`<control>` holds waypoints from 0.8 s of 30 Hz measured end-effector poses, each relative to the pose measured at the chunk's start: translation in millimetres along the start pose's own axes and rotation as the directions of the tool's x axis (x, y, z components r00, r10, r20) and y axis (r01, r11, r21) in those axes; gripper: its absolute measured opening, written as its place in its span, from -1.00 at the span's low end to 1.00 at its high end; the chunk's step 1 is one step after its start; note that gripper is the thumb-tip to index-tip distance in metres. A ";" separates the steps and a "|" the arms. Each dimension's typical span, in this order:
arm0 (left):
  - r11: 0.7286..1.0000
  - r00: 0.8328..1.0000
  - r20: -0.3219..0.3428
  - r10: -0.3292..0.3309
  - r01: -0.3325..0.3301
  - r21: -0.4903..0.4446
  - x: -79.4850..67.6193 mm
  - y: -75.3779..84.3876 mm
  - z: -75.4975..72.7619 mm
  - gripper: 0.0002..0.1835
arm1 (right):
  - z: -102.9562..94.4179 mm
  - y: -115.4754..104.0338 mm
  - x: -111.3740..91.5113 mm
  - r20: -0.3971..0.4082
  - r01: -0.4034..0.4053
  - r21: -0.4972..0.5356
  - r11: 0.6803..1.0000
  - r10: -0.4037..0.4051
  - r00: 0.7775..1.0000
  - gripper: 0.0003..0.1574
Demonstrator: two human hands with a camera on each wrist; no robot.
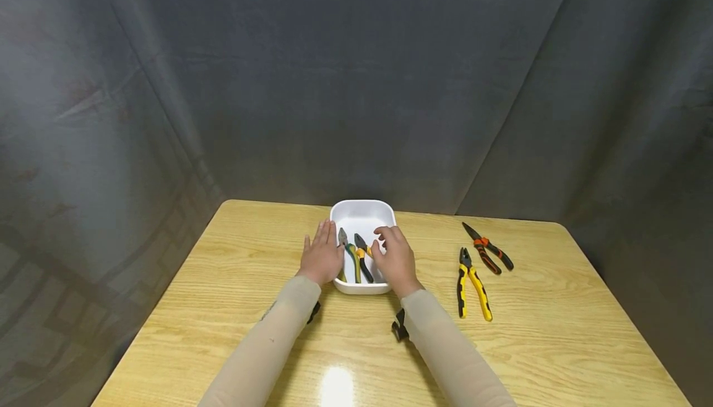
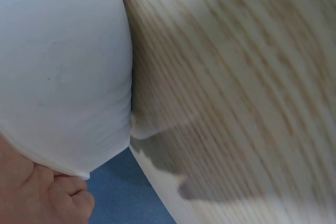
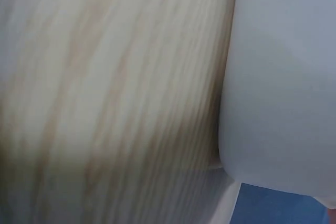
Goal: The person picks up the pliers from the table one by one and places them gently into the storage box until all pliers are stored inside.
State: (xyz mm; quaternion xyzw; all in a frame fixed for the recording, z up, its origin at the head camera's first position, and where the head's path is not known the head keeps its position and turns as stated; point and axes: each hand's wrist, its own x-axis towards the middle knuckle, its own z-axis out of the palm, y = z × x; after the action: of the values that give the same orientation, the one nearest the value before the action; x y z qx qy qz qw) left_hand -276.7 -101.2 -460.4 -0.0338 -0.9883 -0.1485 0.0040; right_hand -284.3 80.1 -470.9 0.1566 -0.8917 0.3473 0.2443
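Observation:
A white tub [image 1: 362, 209] stands near the table's far edge. Inside it lie pliers with green-and-yellow handles [image 1: 357, 265] and pliers with orange-and-black handles [image 1: 361, 257]. My left hand [image 1: 323, 257] rests on the tub's left rim, its fingers straight and pointing away. Over the right rim hovers my right hand [image 1: 397, 260], fingers loosely bent, thumb apart from the index finger, beside the orange-and-black handles; nothing shows in its grasp. The left wrist view has the tub's outer wall [image 2: 63, 66] and part of a hand [image 2: 37, 198] at its rim. The right wrist view has mostly the tub's wall [image 3: 278, 87].
To the right on the wooden table [image 1: 557, 320] lie yellow-and-black pliers [image 1: 472, 283], handles spread toward me. Just behind them are long-nose pliers with red-and-black handles [image 1: 488, 249]. Grey cloth [image 1: 345, 85] hangs behind the table and at both sides.

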 end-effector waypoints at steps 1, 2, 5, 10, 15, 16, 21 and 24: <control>1.000 1.000 -0.001 0.001 -0.001 0.001 -0.3 0.4 -0.5 -0.32 | -0.5 0.3 -0.2 -0.008 -0.004 0.010 1.000 0.004 1.000 -0.76; 1.000 1.000 0.000 0.003 -0.003 0.002 -0.5 0.7 -0.6 -0.31 | -0.9 0.6 -0.3 -0.016 -0.005 0.018 1.000 0.005 1.000 -0.76; 1.000 1.000 0.004 0.006 -0.006 0.007 -0.6 1.2 -0.6 -0.31 | -1.9 1.5 -0.9 -0.027 -0.004 0.030 1.000 0.004 1.000 -0.75; 1.000 1.000 0.025 -0.004 0.003 0.021 -1.1 2.4 1.4 -0.31 | -1.6 3.7 -2.7 -0.072 0.038 0.029 0.999 -0.036 0.997 -0.77; 1.000 0.999 0.032 -0.012 0.012 0.015 -1.3 3.3 1.5 -0.31 | -2.7 4.4 -5.3 -0.107 0.053 0.039 0.998 -0.048 0.993 -0.77; 1.000 0.999 0.031 -0.014 0.014 0.015 -1.2 3.2 1.4 -0.32 | -2.9 4.6 -5.8 -0.110 0.050 0.042 0.998 -0.046 0.993 -0.77; 0.999 0.999 0.030 -0.031 0.030 0.022 -0.5 2.4 1.2 -0.32 | -3.3 6.7 -9.0 -0.110 0.039 0.032 0.999 -0.035 0.993 -0.78; 0.999 0.999 0.026 -0.029 0.029 0.017 -0.2 2.1 0.8 -0.32 | -3.9 8.2 -11.4 -0.102 0.031 0.033 0.999 -0.028 0.994 -0.78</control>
State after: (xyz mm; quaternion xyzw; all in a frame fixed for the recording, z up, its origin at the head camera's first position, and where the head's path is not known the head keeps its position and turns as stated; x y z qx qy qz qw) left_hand -276.3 -99.0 -460.5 -0.0214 -0.9898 -0.1401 -0.0108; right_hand -277.2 89.8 -479.0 0.1562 -0.8696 0.3665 0.2915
